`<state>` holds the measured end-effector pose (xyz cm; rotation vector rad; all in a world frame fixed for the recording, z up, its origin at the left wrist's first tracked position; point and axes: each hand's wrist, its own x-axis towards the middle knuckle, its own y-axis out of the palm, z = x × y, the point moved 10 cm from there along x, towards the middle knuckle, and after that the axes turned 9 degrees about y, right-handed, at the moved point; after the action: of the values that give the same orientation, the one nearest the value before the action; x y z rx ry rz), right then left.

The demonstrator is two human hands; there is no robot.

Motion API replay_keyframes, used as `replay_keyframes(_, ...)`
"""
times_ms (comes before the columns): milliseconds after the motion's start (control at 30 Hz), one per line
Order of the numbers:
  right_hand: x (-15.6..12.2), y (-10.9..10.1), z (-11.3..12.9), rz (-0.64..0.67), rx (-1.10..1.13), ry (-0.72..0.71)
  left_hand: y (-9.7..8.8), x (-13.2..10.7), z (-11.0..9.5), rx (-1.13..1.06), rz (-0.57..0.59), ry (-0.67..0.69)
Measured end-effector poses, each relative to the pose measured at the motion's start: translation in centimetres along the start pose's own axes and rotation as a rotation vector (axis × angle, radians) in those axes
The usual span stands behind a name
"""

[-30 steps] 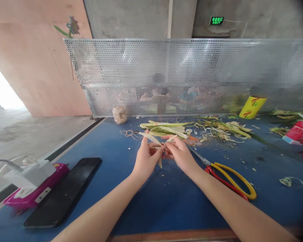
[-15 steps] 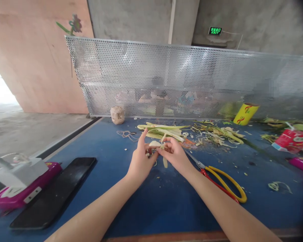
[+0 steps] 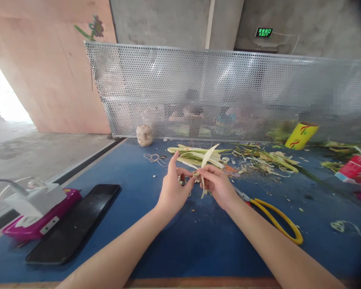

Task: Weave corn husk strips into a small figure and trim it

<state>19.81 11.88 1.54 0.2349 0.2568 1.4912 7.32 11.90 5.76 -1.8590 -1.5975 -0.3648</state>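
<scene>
My left hand (image 3: 173,188) pinches a small knotted piece of pale plant strips (image 3: 196,174) between thumb and fingers, with the index finger raised. Against it, the fingers of my right hand (image 3: 218,184) are closed on a pale leaf strip (image 3: 209,155) that points up and to the right. A narrow end of strip hangs below the right fingers. Just behind my hands lies a bundle of green and cream leaf strips (image 3: 180,149). Scissors (image 3: 284,218) with yellow and red handles rest beside my right forearm, which partly covers them.
A phone (image 3: 75,224) and a purple power strip (image 3: 39,224) with a white charger lie left. Leaf scraps (image 3: 267,158), a yellow roll (image 3: 301,136) and a red carton (image 3: 356,169) are right. A perforated metal screen (image 3: 168,88) stands behind, people beyond it.
The pale leaf strip, earlier lying flat towards my left hand, now stands up to the right in my right fingers. The view has turned slightly left.
</scene>
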Motion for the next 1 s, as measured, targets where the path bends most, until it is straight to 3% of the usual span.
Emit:
replay_keyframes(333,0.4,-0.5,-0.8,-0.011,-0.013,0.045,0.2,0.4,0.6,0.033,0.054,0.042)
replay_keyframes(667,0.4,-0.7,-0.9,-0.052,-0.166,0.037,-0.4,0.3,-1.7,0.037,0.009,0.218)
replay_keyframes(1000,-0.1,-0.9,-0.2,-0.151,-0.179,-0.044,0.0,-0.1,-0.9,0.038,0.007,0.09)
